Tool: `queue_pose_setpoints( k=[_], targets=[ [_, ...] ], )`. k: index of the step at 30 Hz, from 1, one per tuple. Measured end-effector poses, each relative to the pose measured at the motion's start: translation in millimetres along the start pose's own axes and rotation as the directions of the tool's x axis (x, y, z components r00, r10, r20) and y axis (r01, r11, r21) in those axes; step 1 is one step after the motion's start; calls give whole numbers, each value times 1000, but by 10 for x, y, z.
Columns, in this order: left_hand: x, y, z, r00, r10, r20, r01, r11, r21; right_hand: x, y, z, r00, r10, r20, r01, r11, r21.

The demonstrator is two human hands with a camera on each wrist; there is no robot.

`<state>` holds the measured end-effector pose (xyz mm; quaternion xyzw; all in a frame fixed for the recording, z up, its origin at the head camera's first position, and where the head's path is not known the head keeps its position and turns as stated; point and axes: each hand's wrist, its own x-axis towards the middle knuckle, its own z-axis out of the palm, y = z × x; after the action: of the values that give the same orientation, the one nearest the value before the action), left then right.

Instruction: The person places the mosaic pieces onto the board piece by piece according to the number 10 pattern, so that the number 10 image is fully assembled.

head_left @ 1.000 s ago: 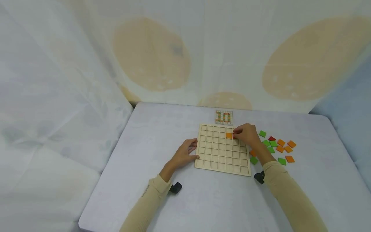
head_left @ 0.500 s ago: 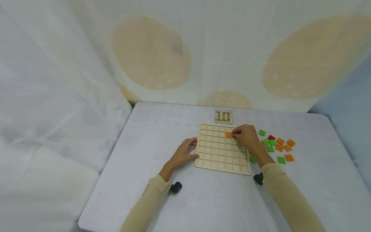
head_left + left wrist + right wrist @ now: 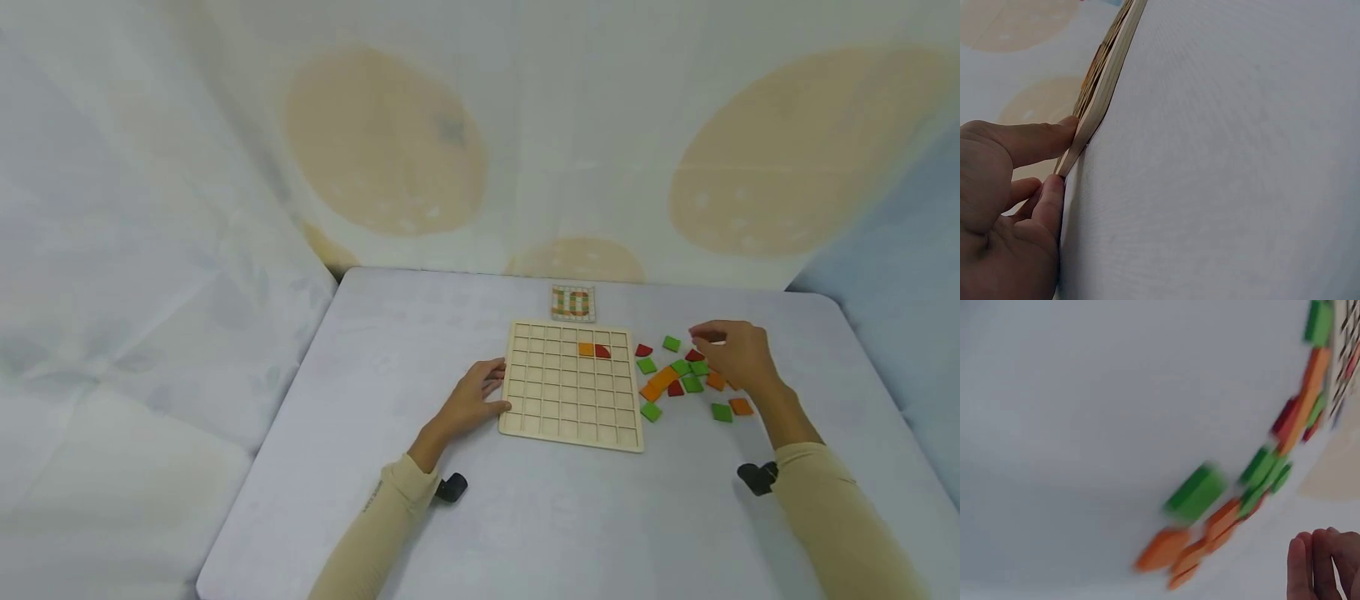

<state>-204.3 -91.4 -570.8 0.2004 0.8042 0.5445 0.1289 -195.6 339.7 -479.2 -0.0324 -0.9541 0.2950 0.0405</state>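
My left hand point(image 3: 471, 395) rests at the left edge of a pale wooden grid board point(image 3: 572, 387). In the left wrist view, thumb and fingers of the left hand point(image 3: 1022, 181) touch the board's rim point(image 3: 1105, 90). An orange square tile point(image 3: 586, 349) and a red quarter-round tile point(image 3: 602, 352) lie side by side in the board's upper cells. Over the loose tiles on the right hovers my right hand point(image 3: 735, 350), fingertips near a red tile point(image 3: 694, 355). In the right wrist view, the right hand point(image 3: 1325, 565) shows no tile between its fingers.
A small pattern card point(image 3: 573, 303) showing a "10" lies behind the board. Loose green tiles point(image 3: 722, 412), orange tiles point(image 3: 741, 407) and red tiles point(image 3: 675, 388) are scattered right of the board on the white table point(image 3: 375, 350). A curtain point(image 3: 525, 167) stands behind.
My right hand has left the board and moved right, over the loose tiles. The red quarter-round tile it was handling now shows in the cell beside the orange one. My left hand stays put.
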Motion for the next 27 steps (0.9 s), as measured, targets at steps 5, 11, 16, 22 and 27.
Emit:
queue_pose_setpoints(
  k=[5,11,16,22,27],
  targets=[
    [-4,1,-4,1000,-19,2,19,1000,-2,-188,426,-165,996,84,-11,-85,996,-32],
    [-1,14,-5,1000,-25,4,25,1000,4,-319,562,-54,993,109,48,-110,994,7],
    [-1,16,-15,1000,-16,5,16,1000,-10,-226,486,77,993,40,113,-39,999,-12],
    [-11,19,-8,1000,-8,8,8,999,-38,-68,441,142,965,-25,261,56,992,-112],
    [-27,77,-15,1000,15,14,-14,999,-44,6,462,177,959,-79,272,122,982,-144]
  ],
)
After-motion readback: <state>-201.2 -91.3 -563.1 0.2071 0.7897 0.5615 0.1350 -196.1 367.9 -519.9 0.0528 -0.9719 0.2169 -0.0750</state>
